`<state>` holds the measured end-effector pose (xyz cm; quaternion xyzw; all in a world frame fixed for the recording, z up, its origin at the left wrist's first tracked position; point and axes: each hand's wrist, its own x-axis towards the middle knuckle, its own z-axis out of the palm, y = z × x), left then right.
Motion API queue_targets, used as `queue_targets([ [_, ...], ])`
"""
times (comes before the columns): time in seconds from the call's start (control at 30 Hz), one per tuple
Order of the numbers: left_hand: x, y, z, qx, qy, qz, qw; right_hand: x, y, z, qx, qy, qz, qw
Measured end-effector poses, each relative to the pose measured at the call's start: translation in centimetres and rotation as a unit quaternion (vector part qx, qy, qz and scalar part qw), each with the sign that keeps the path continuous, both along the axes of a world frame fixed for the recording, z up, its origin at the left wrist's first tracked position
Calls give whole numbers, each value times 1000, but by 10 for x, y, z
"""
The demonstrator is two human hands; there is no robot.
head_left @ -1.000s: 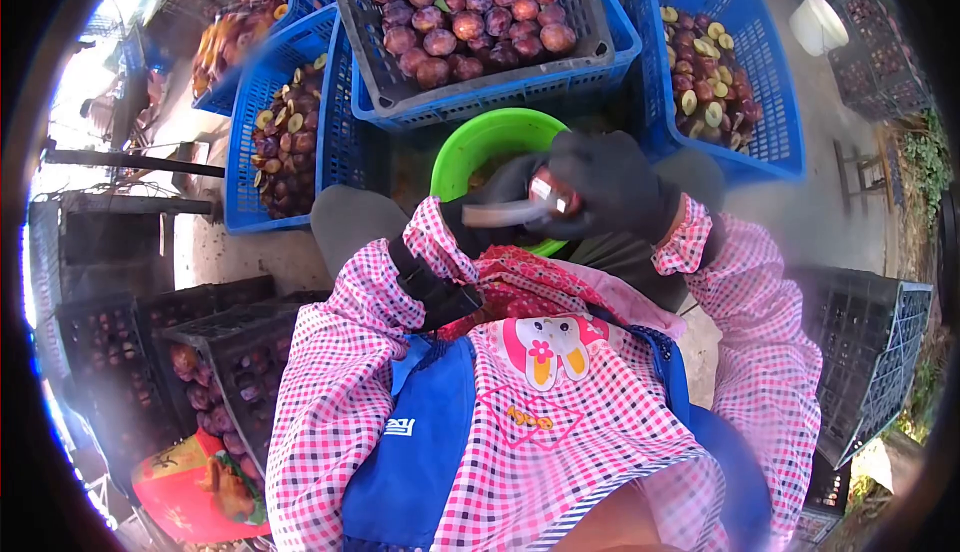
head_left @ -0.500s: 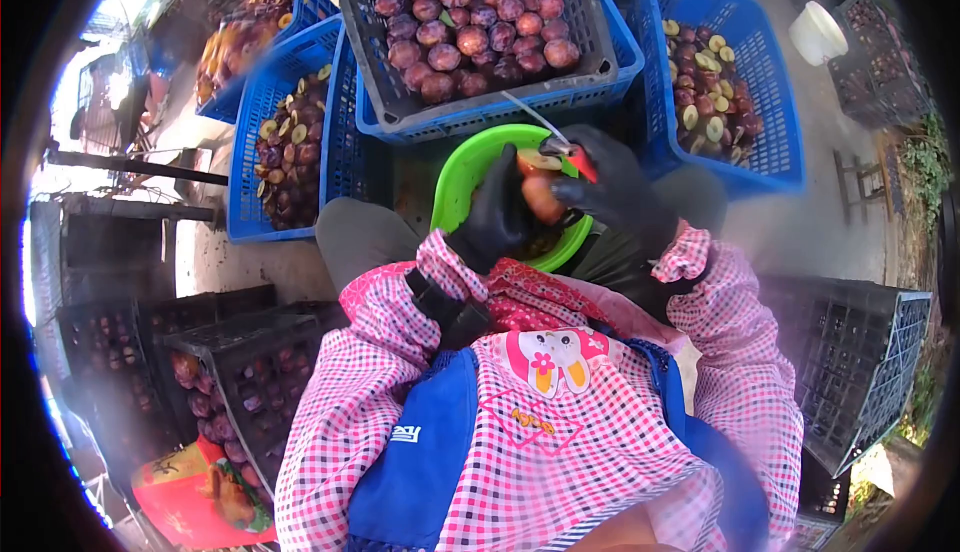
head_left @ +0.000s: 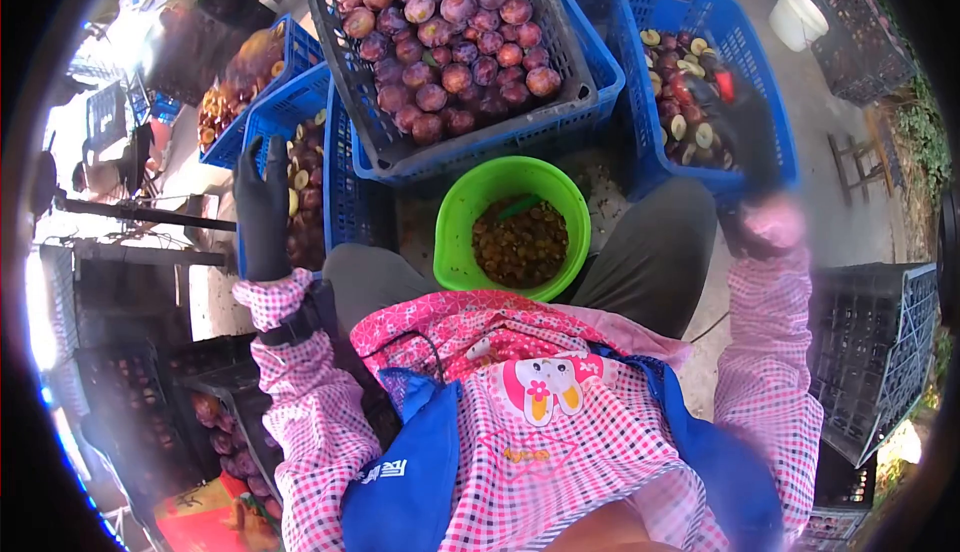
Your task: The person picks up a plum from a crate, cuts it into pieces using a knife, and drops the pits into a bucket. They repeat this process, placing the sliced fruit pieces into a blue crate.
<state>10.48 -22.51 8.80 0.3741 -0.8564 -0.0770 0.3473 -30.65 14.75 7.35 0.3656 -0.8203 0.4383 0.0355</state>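
Observation:
My left hand [head_left: 262,217], in a black glove, is at the near left edge of the left blue crate [head_left: 338,167]. Its fingers stretch upward, apart and holding nothing. Halved plums [head_left: 305,187] lie in that crate. Over the right blue crate [head_left: 775,82] is my right hand [head_left: 748,142], gloved in black and blurred by motion. The red handle of a knife [head_left: 724,85] shows at its fingers; the blade cannot be made out. Below that hand are more halved plums [head_left: 680,102]. Between my knees stands a green bucket [head_left: 455,192] with brown plum pits [head_left: 520,242] inside.
A black crate of whole plums [head_left: 450,32] rests on a blue crate [head_left: 600,102] straight ahead. Another blue crate [head_left: 290,52] stands at the far left. Black crates [head_left: 870,352] are stacked at my right, and a white bucket [head_left: 798,18] stands farther back.
Both hands have parted from above the green bucket, left hand to the left crate, right hand with the knife to the right crate. The plum between them has left the hands.

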Motion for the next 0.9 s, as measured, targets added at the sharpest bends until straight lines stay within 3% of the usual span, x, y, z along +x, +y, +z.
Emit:
queue_targets([
  [0.03,-20,-5,7,23,13,-60,998,-6,4,0,-83,-115,1,990],
  [0.13,-116,22,11,152,-7,-195,969,-1,3,0,-67,-100,-10,993],
  [0.2,-192,36,-3,199,-162,-250,934,13,-2,-4,-69,-121,-17,990],
  [0.27,-254,11,-78,142,-158,-398,893,22,-1,-1,-74,-138,-26,987],
  [0.3,-278,7,-96,139,-156,-403,891,25,2,2,-46,-141,-27,989],
  [0.33,-302,6,-111,100,-252,-471,840,27,7,2,-17,-146,-29,989],
  [0.37,-321,10,-117,56,-342,-529,774,27,11,-5,-59,-115,-23,991],
  [0.4,-331,23,-115,53,-341,-534,772,26,16,-6,-60,-112,-28,991],
  [0.47,-335,49,-116,59,-270,-500,820,25,24,-9,-29,-119,-44,992],
  [0.5,-335,52,-116,-7,-331,-405,852,22,27,-15,-23,-70,-39,997],
  [0.53,-342,41,-132,-8,-333,-407,851,23,29,-17,-24,-71,-41,996],
  [0.6,-352,15,-160,129,-277,-525,795,24,30,-20,-32,-78,-16,996],
  [0.63,-343,14,-107,70,-416,-597,682,25,28,-18,-34,-79,-14,996],
  [0.67,-327,31,-77,70,-418,-594,683,28,24,-13,-42,-125,17,991],
  [0.7,-306,53,-57,405,-236,-520,714,32,18,-10,-51,-171,50,983],
  [0.73,-291,72,-38,677,-15,-368,638,39,12,-11,-54,-172,55,982],
  [0.77,-287,87,-17,674,-14,-364,643,49,6,-12,-84,-171,82,978],
  [0.83,-276,110,10,784,60,-85,612,69,-14,-17,-124,-107,135,977],
  [0.87,-249,116,4,784,65,-79,612,81,-19,-15,-123,-109,143,976],
  [0.9,-213,124,-8,732,114,-256,621,98,-23,-8,-116,-172,154,966],
])
